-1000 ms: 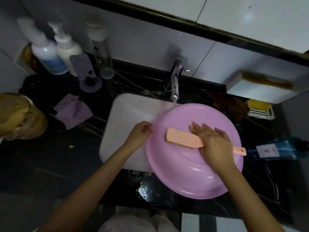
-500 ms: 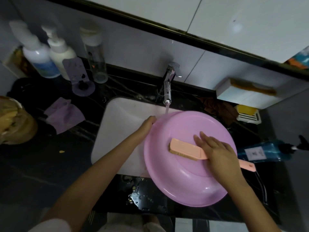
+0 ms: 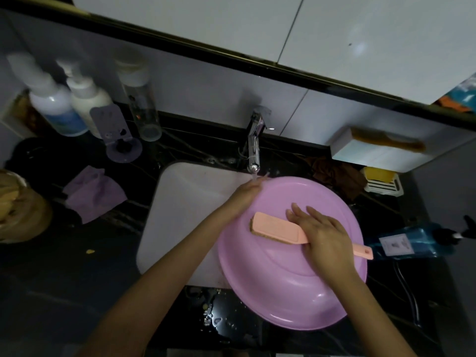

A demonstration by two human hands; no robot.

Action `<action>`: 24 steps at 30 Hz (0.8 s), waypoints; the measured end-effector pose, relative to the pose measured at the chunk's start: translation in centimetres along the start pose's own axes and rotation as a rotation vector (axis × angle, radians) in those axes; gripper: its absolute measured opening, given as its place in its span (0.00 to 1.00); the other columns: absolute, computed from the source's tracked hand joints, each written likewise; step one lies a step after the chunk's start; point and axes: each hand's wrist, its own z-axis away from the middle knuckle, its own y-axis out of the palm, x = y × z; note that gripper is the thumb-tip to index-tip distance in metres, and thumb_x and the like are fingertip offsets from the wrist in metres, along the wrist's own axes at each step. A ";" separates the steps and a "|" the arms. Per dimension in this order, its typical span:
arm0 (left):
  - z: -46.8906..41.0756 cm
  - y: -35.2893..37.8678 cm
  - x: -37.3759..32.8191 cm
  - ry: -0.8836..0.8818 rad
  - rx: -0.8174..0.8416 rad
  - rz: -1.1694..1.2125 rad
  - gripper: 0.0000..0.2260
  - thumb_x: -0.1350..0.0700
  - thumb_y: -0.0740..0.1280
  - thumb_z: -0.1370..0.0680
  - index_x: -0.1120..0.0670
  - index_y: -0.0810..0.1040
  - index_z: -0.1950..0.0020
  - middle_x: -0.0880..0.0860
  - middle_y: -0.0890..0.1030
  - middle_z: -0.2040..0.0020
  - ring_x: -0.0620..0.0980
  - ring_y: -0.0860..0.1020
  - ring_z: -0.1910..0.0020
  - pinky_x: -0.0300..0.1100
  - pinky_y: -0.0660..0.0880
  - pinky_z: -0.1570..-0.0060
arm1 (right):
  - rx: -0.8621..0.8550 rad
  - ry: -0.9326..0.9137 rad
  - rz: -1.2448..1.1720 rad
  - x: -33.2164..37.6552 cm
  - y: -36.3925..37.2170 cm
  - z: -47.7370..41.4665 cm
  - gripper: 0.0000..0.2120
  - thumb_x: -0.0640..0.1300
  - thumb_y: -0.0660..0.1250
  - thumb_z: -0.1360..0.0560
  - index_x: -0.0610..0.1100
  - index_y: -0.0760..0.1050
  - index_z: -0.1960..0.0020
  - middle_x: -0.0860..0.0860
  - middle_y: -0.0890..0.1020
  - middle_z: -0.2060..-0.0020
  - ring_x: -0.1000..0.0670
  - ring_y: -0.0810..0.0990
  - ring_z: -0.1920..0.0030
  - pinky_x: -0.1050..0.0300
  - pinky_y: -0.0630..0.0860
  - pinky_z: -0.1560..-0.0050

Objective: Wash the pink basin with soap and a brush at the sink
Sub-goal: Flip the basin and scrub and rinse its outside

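2 hands on it, Ben: which step are we in?

Scrubbing, Ana. Centre right of the frame, the pink basin (image 3: 283, 292) sits tilted across the right side of the sink (image 3: 185, 202) and out over the dark counter (image 3: 77, 279). The brush (image 3: 275, 228) is on it, bristles down, head pointing toward the middle of the picture.

And the grip?

The right hand (image 3: 327, 240) lies over the handle, which runs under the palm and pokes out toward the right edge. 2 fingers (image 3: 296, 211) stretch straight past the brush head, just above it in the picture. The thumb is hidden, so I judge that a hold rather than see it. The left hand (image 3: 244, 193) is at the basin's upper-left rim, fingers curled over the edge, right under the tap (image 3: 253, 148) with water running onto them.

Next move?

My call: draw the brush across with steady downward pressure while the left hand braces the rim so the basin doesn't skid. I see no lather, so soap may be wanted first. Inside or underside facing up, I cannot tell.
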 end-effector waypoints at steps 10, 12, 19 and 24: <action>1.2 0.0 -1.0 -0.174 -0.061 0.341 0.10 0.58 0.61 0.22 0.53 0.81 0.58 0.50 0.83 0.64 0.48 0.79 0.62 0.36 0.75 0.63 | -0.009 0.030 -0.019 0.4 0.1 -0.1 0.27 0.33 0.68 0.36 0.49 0.78 0.38 0.51 0.80 0.40 0.45 0.79 0.41 0.49 0.76 0.47; 1.2 0.6 -0.5 -0.134 -0.112 0.133 0.11 0.55 0.59 0.21 0.50 0.81 0.47 0.53 0.82 0.46 0.51 0.79 0.49 0.41 0.75 0.49 | -0.014 0.051 -0.021 0.5 0.3 0.1 0.30 0.31 0.73 0.38 0.48 0.78 0.38 0.51 0.80 0.41 0.44 0.79 0.41 0.48 0.76 0.47; -0.3 0.4 -2.0 -0.070 -0.017 0.062 0.13 0.55 0.58 0.20 0.56 0.81 0.44 0.54 0.83 0.49 0.51 0.80 0.48 0.41 0.75 0.45 | 0.002 0.055 -0.017 0.6 0.1 0.0 0.32 0.32 0.76 0.41 0.48 0.79 0.39 0.51 0.80 0.41 0.44 0.80 0.41 0.49 0.76 0.47; 2.3 -0.4 0.6 -0.279 -0.040 0.281 0.12 0.48 0.60 0.21 0.51 0.80 0.56 0.49 0.83 0.62 0.45 0.80 0.66 0.36 0.74 0.64 | -0.005 0.085 -0.040 0.4 0.4 -0.1 0.31 0.32 0.74 0.40 0.49 0.78 0.39 0.52 0.80 0.40 0.45 0.79 0.40 0.50 0.75 0.46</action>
